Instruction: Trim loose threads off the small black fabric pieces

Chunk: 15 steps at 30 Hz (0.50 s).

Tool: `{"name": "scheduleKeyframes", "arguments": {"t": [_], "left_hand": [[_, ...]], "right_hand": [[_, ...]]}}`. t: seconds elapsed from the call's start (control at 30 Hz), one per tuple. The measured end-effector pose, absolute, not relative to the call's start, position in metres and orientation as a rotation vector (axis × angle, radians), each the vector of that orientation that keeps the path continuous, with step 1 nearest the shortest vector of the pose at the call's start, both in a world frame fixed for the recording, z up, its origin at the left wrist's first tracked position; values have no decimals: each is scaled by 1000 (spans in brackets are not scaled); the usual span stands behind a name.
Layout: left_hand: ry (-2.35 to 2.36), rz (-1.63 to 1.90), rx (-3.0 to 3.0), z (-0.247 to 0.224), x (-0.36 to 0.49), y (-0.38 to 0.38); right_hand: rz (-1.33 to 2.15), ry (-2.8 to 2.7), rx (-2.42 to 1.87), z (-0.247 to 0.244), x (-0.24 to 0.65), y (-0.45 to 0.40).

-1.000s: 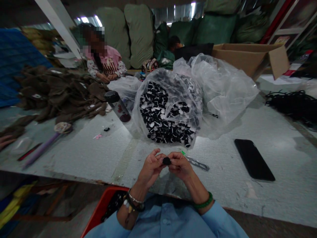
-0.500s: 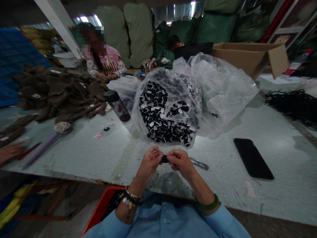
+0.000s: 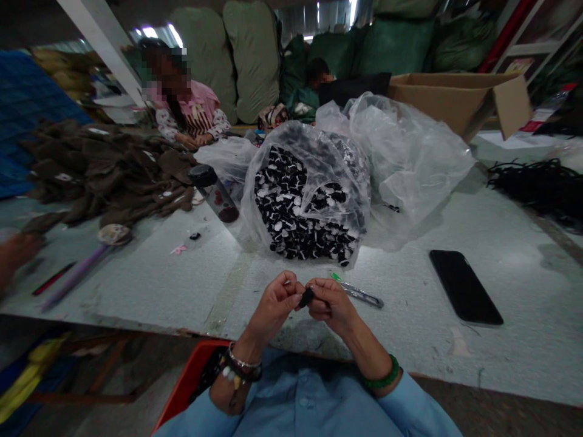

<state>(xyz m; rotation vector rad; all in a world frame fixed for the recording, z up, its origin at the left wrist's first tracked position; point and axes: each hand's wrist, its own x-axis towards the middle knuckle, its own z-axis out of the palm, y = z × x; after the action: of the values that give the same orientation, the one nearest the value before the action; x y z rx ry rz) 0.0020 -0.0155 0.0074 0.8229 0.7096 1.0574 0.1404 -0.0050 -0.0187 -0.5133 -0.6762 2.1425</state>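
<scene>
Pinching: from our head camera we look down at our left hand (image 3: 273, 306) and right hand (image 3: 331, 306), both clenched at the fingertips on one small black piece (image 3: 306, 297), held in the air between them above the table edge.

Left wrist: the bracelets sit here; a tiny glint at these fingertips is too small to name.

Clear plastic bag (image 3: 291, 130): it lies just ahead of our hands, heaped with black-and-white pieces, too many to count.

Red crate (image 3: 191, 364): it sits below the table edge by our lap, with dark pieces inside, mostly hidden by our arm, so we cannot count them.

Counts: two hands of ours, one piece held, one loose black piece (image 3: 195, 236) on the table, one full bag.

Table (image 3: 401, 346): a utility knife (image 3: 362, 295) lies just beside our right hand, and a black phone (image 3: 464, 287) lies further right.

Around us: a co-worker in a pink top (image 3: 194, 112) sits across the table beside a brown fabric pile (image 3: 104, 164), a second person (image 3: 321, 71) sits beyond the bag, and another person's blurred hand (image 3: 18, 249) enters at far left.
</scene>
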Motion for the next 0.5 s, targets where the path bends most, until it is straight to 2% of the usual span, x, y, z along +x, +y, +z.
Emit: {"name": "scheduleKeyframes", "arguments": {"t": [0.27,0.5], "left_hand": [[886,1082,851,6,4,-14],[789,1129,528,-1,6,-14]], "right_hand": [[2136,-867,-693,-12,147,5],[1817,-941,-836,-11,148,1]]}}
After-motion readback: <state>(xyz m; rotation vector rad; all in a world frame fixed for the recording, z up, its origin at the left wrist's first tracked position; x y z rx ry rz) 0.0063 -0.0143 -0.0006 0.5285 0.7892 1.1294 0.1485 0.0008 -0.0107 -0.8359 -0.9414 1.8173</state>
